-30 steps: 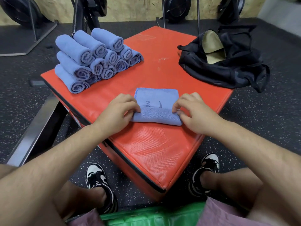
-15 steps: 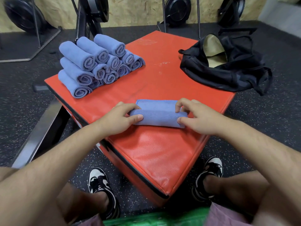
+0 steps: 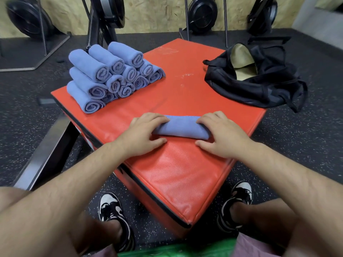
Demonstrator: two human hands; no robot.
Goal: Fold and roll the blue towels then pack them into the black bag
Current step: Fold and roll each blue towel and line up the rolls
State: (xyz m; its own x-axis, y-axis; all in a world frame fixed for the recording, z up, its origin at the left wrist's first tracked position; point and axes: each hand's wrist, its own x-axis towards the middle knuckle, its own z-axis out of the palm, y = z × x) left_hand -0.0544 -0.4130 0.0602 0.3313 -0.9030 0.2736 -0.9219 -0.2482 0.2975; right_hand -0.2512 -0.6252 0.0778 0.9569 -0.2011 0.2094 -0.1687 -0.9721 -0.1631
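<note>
Blue cloth, nearly rolled: the towel [image 3: 181,127] lies on the red surface [image 3: 176,173] just before me, a thin strip of loose edge showing behind it. My left hand [image 3: 143,132] and right hand [image 3: 220,134] each curl their fingers [image 3: 157,117] over one end, thumbs on the near side. I judge the rolling almost finished. The next move calls for one last firm turn to tuck the edge under, then a lift toward the rolled stack [image 3: 111,76] or the open black bag [image 3: 259,84].

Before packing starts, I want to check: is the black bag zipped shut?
No, the black bag lies open, with its tan lining showing.
</note>
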